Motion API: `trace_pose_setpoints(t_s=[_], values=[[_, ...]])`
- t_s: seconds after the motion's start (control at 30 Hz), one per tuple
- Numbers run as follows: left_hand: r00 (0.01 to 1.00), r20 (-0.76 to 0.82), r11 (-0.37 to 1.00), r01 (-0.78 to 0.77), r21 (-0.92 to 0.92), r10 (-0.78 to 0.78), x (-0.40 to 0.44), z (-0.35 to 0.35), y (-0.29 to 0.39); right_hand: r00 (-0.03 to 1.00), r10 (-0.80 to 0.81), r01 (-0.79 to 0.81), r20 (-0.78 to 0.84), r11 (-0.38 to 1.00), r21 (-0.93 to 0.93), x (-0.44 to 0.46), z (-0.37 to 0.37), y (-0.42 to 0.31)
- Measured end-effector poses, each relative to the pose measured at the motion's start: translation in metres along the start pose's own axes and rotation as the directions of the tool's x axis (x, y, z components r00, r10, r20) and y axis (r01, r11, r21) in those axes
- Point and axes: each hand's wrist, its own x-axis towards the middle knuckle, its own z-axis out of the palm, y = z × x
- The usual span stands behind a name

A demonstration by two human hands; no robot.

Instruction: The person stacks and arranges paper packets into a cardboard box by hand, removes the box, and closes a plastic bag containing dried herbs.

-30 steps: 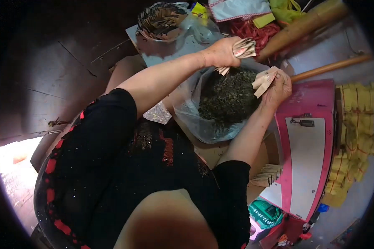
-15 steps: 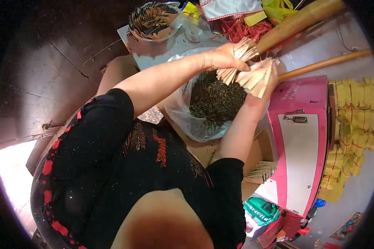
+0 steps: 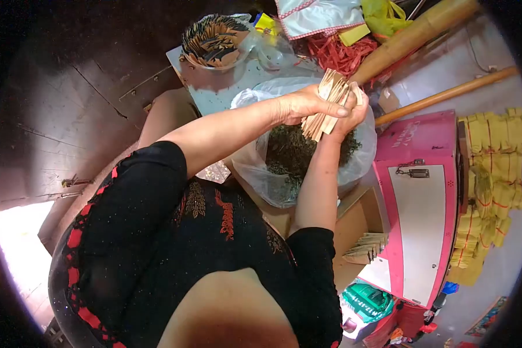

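Observation:
My left hand (image 3: 307,103) is closed round a fanned bundle of thin tan paper packets (image 3: 325,110), its thumb lying across them. Pressed against the bundle from the right, my right hand (image 3: 351,116) is closed with pale packets at its fingers. Both hands meet above a clear plastic bag (image 3: 255,153) with its mouth open. Dark, dried leafy material (image 3: 290,151) fills the bag, partly hidden by my right forearm.
A clear tub of dark-edged packets (image 3: 217,43) stands on a pale board (image 3: 206,87). Red shredded strips (image 3: 345,53) and bamboo poles (image 3: 412,43) lie beyond. At right are a cardboard box (image 3: 368,214) with packets, a pink-and-white cabinet (image 3: 420,214) and yellow bundles (image 3: 493,139).
My hands have come together over the bag. The packets that were in two separate fans now lie against each other. The view has shifted slightly.

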Motion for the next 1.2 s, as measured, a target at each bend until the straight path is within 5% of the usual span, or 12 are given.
trace_pose_setpoints(t_s=[0.1,0.13,0.2,0.3,0.33,0.5,0.7,0.83,0.9,0.93,1.03,1.2], values=[[0.998,-0.054,0.995,-0.01,0.094,0.015,-0.006,0.005,0.009,0.984,-0.179,0.179,0.01,0.977,-0.112,-0.005,0.006,-0.001],[0.992,-0.122,0.992,0.037,0.118,-0.023,-0.01,0.006,0.013,0.951,-0.304,0.3,0.049,0.875,-0.38,-0.006,0.003,0.0],[0.981,-0.135,0.963,0.168,0.208,-0.142,-0.009,-0.011,0.007,0.977,-0.207,0.212,0.049,0.95,-0.229,0.0,0.005,0.01],[0.948,-0.125,0.936,0.311,0.164,-0.293,-0.02,-0.021,0.016,0.915,-0.38,0.374,0.138,0.665,-0.647,-0.004,0.008,-0.03],[0.93,-0.137,0.927,0.357,0.116,-0.341,-0.02,-0.026,0.017,0.958,-0.252,0.271,0.136,0.648,-0.711,-0.003,0.008,-0.03],[0.979,-0.136,0.968,0.178,0.18,-0.154,-0.024,-0.005,0.005,0.948,-0.317,0.26,0.013,0.754,-0.604,-0.002,0.0,-0.024],[0.986,-0.161,0.984,0.067,0.167,-0.04,-0.021,0.028,0.009,0.841,-0.531,0.405,0.102,0.495,-0.769,0.001,-0.014,-0.051],[0.994,-0.108,0.974,-0.01,0.228,0.035,-0.01,0.018,0.006,0.878,-0.469,0.412,0.094,0.644,-0.645,-0.005,-0.049,-0.078],[0.991,-0.101,0.974,-0.068,0.216,0.091,-0.007,0.011,0.006,0.863,-0.505,0.336,-0.016,0.596,-0.73,-0.012,-0.097,-0.08],[0.991,-0.101,0.974,-0.066,0.218,0.089,-0.008,0.007,0.009,0.955,-0.252,0.035,-0.157,0.62,-0.783,-0.024,-0.133,-0.079],[0.981,-0.145,0.957,-0.086,0.276,0.13,-0.012,-0.004,0.012,0.921,-0.341,-0.158,-0.189,0.116,-0.981,-0.059,-0.265,-0.075],[0.987,-0.145,0.962,-0.021,0.272,0.063,-0.013,-0.014,0.004,0.896,-0.2,-0.444,-0.397,-0.367,-0.817,-0.121,-0.339,-0.117]])
